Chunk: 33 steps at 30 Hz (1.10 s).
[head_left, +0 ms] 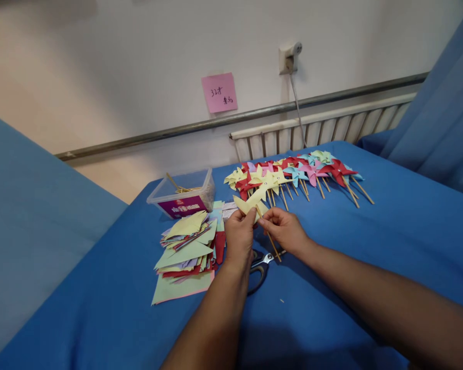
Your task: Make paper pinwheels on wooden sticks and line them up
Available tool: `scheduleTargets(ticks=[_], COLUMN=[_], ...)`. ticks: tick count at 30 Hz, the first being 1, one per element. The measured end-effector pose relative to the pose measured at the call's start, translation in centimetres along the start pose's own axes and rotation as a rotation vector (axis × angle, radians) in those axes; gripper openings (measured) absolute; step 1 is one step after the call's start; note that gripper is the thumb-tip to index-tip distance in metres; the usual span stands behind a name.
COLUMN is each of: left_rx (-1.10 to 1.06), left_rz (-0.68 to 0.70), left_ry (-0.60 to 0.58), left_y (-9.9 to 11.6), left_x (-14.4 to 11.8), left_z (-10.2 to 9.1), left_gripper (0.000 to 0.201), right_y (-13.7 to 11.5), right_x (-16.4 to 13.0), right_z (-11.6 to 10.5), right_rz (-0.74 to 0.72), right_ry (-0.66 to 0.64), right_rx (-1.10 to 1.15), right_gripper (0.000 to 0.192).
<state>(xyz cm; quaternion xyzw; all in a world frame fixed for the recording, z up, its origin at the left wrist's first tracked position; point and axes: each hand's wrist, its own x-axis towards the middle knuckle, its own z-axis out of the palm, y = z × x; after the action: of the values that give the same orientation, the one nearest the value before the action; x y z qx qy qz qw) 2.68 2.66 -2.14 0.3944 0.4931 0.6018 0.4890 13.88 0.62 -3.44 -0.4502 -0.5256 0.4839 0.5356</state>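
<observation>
A pale yellow paper pinwheel on a thin wooden stick is held up in front of me, its blades pointing away. My left hand pinches the paper from the left, thumb close to the stick's upper end. From the right, my right hand has its fingertips closed at the paper's lower edge beside the stick; the exact grip is partly hidden. Below both hands lie dark-handled scissors, partly covered by my left wrist. Left of my hands is a stack of coloured cut paper.
Finished pinwheels in several colours lie along the back of the blue-covered table. A clear plastic box with wooden sticks stands at back left. Behind are a radiator, a pipe and a plugged-in cable. Pink note on the wall.
</observation>
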Motion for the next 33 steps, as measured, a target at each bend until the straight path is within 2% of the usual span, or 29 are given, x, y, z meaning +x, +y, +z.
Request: scheduleTargets(ticks=[33], left_rx=[0.048], left_rz=[0.047], left_ry=[0.021], left_y=[0.11], left_x=[-0.1], left_z=[0.1], left_gripper=[0.034], right_y=[0.16], right_x=[-0.02], right_z=[0.33], right_rz=[0.017], right_ry=[0.016], right_rx=[0.048], right_gripper=[0.027])
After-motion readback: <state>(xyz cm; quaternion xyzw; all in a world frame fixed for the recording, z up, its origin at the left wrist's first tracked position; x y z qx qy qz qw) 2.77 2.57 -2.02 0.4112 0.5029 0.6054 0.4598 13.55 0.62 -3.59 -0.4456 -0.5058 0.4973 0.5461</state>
